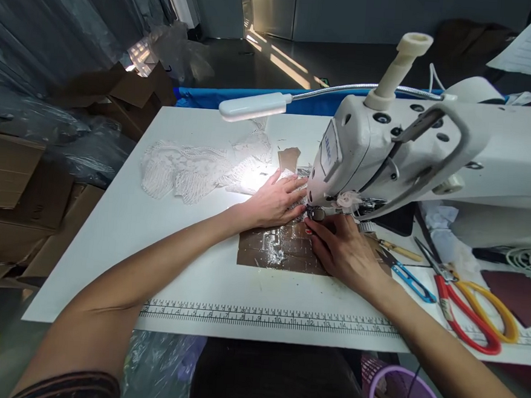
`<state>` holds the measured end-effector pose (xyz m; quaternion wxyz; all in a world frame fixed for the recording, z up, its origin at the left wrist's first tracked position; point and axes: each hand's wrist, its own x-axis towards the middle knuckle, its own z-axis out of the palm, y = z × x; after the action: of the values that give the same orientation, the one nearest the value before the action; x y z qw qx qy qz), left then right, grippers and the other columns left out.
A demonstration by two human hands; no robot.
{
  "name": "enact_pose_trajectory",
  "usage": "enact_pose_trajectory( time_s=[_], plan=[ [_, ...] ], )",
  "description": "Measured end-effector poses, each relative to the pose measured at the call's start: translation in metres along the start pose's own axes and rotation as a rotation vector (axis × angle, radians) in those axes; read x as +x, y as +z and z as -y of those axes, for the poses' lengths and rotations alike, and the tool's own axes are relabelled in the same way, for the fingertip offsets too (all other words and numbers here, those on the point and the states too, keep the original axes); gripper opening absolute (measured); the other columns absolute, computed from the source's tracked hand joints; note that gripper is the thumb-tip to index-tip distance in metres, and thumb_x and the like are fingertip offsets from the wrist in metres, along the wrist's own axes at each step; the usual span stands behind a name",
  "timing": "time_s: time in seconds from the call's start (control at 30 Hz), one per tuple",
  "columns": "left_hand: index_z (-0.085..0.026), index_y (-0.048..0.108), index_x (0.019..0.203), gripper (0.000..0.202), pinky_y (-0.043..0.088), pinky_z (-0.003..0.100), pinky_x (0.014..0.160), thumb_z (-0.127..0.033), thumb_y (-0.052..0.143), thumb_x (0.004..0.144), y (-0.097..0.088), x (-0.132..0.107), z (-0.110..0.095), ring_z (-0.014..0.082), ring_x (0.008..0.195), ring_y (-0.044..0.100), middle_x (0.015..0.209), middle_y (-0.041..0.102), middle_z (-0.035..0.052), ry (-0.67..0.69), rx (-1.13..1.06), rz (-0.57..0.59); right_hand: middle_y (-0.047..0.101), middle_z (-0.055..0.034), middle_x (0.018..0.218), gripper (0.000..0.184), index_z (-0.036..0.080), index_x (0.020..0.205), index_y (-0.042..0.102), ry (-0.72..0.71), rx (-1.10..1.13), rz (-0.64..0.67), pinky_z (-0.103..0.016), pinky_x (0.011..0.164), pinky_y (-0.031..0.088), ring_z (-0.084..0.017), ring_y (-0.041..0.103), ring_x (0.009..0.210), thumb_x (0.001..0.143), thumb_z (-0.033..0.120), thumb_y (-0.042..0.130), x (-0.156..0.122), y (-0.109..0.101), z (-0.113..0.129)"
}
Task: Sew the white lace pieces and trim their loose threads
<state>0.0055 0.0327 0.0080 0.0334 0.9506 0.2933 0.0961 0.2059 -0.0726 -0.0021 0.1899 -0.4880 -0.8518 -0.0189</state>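
My left hand lies flat with its fingers spread, pressing on white lace just left of the sewing machine's needle area. The lace runs away to the left across the table in a loose, scalloped strip. Close to the presser foot, my right hand has its fingers curled together at the lace's edge; what they pinch is hidden. Beneath both hands is a shiny brown taped sheet on the table. The white sewing machine covers part of the work.
A white lamp lights the lace from above. To the right lie blue thread snips, scissors with red and yellow handles and a dark red piece. A ruler strip follows the table's front edge. Cardboard boxes stand left.
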Motion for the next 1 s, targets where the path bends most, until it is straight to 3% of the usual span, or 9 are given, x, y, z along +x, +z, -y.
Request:
enact_pose_trajectory(
  time_s=[0.13,0.23,0.37,0.43,0.53,0.73,0.9,1.0],
  plan=[
    [-0.018,0.061,0.121,0.036,0.031,0.055,0.11,-0.034,0.037,0.1,0.005,-0.001,0.004,0.027,0.116,0.055,0.122,0.063,0.0126,0.006,-0.023,-0.023,0.061,-0.0184,0.101,0.036,0.015,0.121,0.07,0.044,0.011,-0.029,-0.045,0.077,0.05,-0.03,0.055,0.09,0.097,0.027,0.047,-0.001,0.003,0.002],
    [-0.017,0.059,0.125,0.036,0.03,0.057,0.111,-0.032,0.04,0.098,0.006,-0.002,0.003,0.0273,0.118,0.054,0.129,0.059,0.0146,-0.006,-0.028,-0.113,0.062,-0.0186,0.103,0.035,0.015,0.122,0.07,0.039,0.028,-0.036,-0.046,0.079,0.051,-0.031,0.056,0.091,0.096,0.025,0.049,-0.003,0.004,0.002],
    [-0.021,0.069,0.1,0.027,0.032,0.053,0.11,-0.016,0.046,0.087,0.007,-0.008,0.001,0.0221,0.102,0.06,0.112,0.069,0.0085,0.053,-0.038,-0.235,0.061,-0.0184,0.107,0.036,0.015,0.125,0.068,0.041,0.038,-0.018,-0.046,0.08,0.051,-0.03,0.056,0.093,0.096,0.024,0.048,-0.006,0.003,0.0],
    [-0.024,0.071,0.088,0.027,0.033,0.05,0.109,-0.013,0.047,0.081,0.006,-0.01,0.0,0.0193,0.092,0.062,0.099,0.072,0.0026,0.159,-0.062,-0.199,0.06,-0.018,0.107,0.036,0.016,0.124,0.068,0.05,0.042,-0.018,-0.046,0.08,0.051,-0.03,0.056,0.094,0.097,0.025,0.047,-0.007,0.003,0.0],
    [-0.027,0.072,0.084,0.029,0.035,0.047,0.107,-0.014,0.046,0.08,0.006,-0.011,-0.001,0.0177,0.085,0.062,0.096,0.074,0.0002,0.236,-0.088,-0.151,0.06,-0.0177,0.105,0.035,0.016,0.121,0.07,0.054,0.038,-0.027,-0.046,0.08,0.051,-0.03,0.056,0.093,0.097,0.025,0.047,-0.007,0.003,0.001],
    [-0.026,0.075,0.089,0.032,0.036,0.044,0.108,-0.013,0.047,0.08,0.008,-0.011,0.001,0.0159,0.076,0.061,0.094,0.075,0.0006,0.229,-0.085,-0.216,0.062,-0.0186,0.104,0.036,0.014,0.123,0.069,0.039,0.003,-0.041,-0.047,0.081,0.051,-0.031,0.056,0.092,0.096,0.022,0.047,-0.007,0.004,0.003],
    [-0.025,0.074,0.093,0.033,0.036,0.045,0.108,-0.011,0.047,0.081,0.008,-0.011,0.001,0.0171,0.083,0.062,0.095,0.073,0.0017,0.171,-0.057,-0.218,0.064,-0.0191,0.106,0.037,0.014,0.124,0.068,0.049,0.005,-0.005,-0.048,0.08,0.053,-0.032,0.058,0.092,0.096,0.021,0.046,-0.009,0.005,0.004],
    [-0.02,0.071,0.094,0.028,0.042,0.045,0.098,-0.014,0.045,0.084,0.0,-0.011,-0.002,0.019,0.086,0.061,0.101,0.071,0.0066,0.076,0.023,-0.25,0.066,-0.0187,0.107,0.037,0.014,0.127,0.065,0.043,0.078,0.042,-0.049,0.082,0.054,-0.032,0.061,0.096,0.097,0.022,0.045,-0.009,0.0,-0.001]
  ],
)
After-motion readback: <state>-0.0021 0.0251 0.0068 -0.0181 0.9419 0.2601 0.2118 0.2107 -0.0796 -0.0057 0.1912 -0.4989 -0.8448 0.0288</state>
